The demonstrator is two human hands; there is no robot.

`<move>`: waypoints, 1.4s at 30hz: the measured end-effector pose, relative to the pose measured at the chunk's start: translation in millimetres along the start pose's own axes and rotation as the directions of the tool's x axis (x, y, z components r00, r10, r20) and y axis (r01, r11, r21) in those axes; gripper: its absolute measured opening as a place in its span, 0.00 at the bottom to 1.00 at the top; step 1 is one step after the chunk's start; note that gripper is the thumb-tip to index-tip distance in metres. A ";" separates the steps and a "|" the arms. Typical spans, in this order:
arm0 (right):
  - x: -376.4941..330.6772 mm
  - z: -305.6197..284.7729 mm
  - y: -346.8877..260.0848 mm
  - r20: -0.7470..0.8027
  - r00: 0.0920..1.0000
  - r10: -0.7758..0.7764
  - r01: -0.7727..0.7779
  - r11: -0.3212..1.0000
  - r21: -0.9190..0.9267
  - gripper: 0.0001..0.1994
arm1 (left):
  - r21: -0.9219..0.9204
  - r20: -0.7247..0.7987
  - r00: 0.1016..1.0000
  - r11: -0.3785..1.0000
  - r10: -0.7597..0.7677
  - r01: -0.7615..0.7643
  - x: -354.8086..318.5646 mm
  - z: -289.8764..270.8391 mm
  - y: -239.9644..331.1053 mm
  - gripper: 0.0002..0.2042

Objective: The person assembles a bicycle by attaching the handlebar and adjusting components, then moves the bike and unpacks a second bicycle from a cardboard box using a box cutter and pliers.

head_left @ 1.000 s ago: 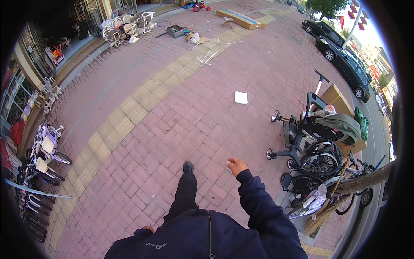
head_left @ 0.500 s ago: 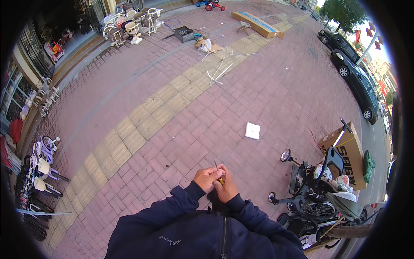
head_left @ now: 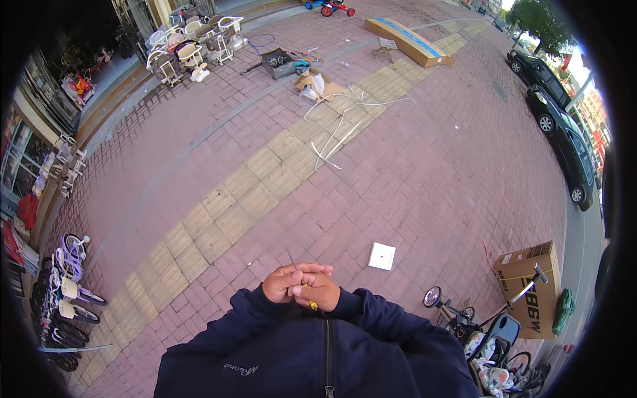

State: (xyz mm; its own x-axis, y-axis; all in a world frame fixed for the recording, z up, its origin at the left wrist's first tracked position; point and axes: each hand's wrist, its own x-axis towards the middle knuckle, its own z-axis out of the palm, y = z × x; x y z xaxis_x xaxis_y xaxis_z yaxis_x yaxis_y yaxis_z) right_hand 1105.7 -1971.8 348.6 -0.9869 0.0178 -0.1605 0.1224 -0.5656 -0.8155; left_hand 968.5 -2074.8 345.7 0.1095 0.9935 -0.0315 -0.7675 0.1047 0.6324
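My left hand (head_left: 281, 284) and my right hand (head_left: 320, 290) are together in front of my jacket. Between them is a screwdriver (head_left: 312, 304) with a yellow handle and a thin metal shaft pointing up and away. My right fingers close around the handle, whose end shows below them. The left hand is closed around the tool near the shaft, some fingers reaching across toward the right hand; part of the grip is hidden. On the paving beyond my hands, to the right, lies a white square flat thing (head_left: 381, 256) with a small dark spot in its middle.
A stroller (head_left: 494, 331) and a large cardboard box (head_left: 531, 288) stand at right. Small bicycles (head_left: 70, 285) line the left. Farther off lie white strips (head_left: 338, 136), an open toolbox (head_left: 277, 64), a long carton (head_left: 405, 41) and several child seats (head_left: 192, 50). Dark cars (head_left: 564, 142) are parked far right.
My hands have shifted left in the picture, still around the screwdriver, and its yellow handle shows more. The view has tilted, so the white square and the ground things appear lower.
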 end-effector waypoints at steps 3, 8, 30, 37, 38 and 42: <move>45.4 -58.7 -28.3 -0.027 0.999 0.029 -0.029 0.999 -0.014 0.11 | -0.005 -0.117 0.986 0.992 0.121 -0.123 62.8 -35.0 18.5 0.24; 125.3 -169.4 -93.8 -0.213 0.974 0.073 -0.070 0.997 0.022 0.15 | 0.142 -0.297 0.950 0.988 0.096 -0.056 183.6 -110.7 85.2 0.24; 404.6 -529.4 -427.4 0.066 0.938 0.341 -0.346 0.934 0.083 0.21 | 0.438 -0.405 0.870 0.895 0.280 -0.084 612.9 -249.3 367.4 0.18; 486.8 -613.5 -474.7 -0.013 0.956 0.292 -0.279 0.926 0.253 0.29 | 0.629 -0.588 0.634 0.777 0.503 -0.033 685.9 -315.2 435.1 0.18; 497.9 -636.2 -476.7 -0.057 0.961 0.270 -0.253 0.943 0.215 0.28 | 0.681 -0.543 0.645 0.731 0.538 -0.036 698.7 -330.7 445.6 0.18; 525.7 -725.5 -482.3 -0.560 0.705 0.434 -0.455 0.883 0.112 0.18 | 0.550 -0.538 0.775 0.835 0.331 0.026 763.8 -395.8 488.2 0.15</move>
State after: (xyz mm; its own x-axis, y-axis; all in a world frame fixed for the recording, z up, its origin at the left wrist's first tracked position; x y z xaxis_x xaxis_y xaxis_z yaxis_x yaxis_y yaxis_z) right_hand 604.2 -1091.4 254.2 -0.5836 0.2290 -0.7791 0.5457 -0.6000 -0.5850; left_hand 427.5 -1247.1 324.1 -0.5092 0.8288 -0.2319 -0.2900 0.0884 0.9529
